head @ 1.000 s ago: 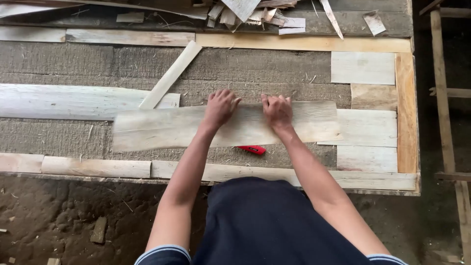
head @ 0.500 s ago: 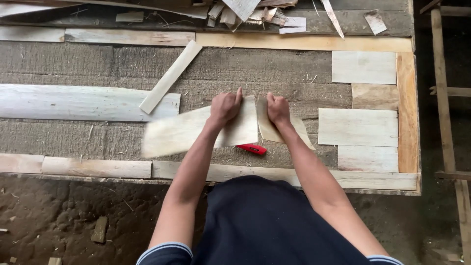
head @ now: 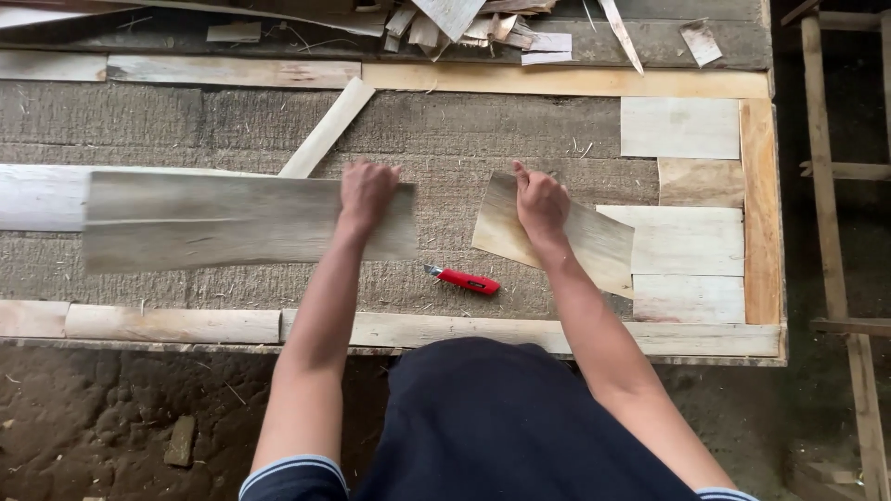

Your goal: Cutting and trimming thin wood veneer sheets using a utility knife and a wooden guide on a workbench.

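Hands first: left hand (head: pixel 367 192) lies palm down, fingers spread, pressing the right end of a long grey veneer sheet (head: pixel 223 221) that stretches leftward across the table (head: pixel 278 121); right hand (head: pixel 541 199) likewise flat, fingers bent slightly, resting on the upper left part of a short veneer piece (head: pixel 575 237), which lies tilted and well apart from the long sheet. Neither hand closes around anything. Between the two sheets, nearer the person, a red utility knife (head: pixel 464 279) lies on the coarse matting. Right of the short piece, pale veneer rectangles (head: pixel 682 241) are laid edge to edge, the short piece overlapping one. A narrow diagonal wood strip (head: pixel 327 128) lies above the long sheet. Wood scraps (head: pixel 464 23) are heaped at the far edge.
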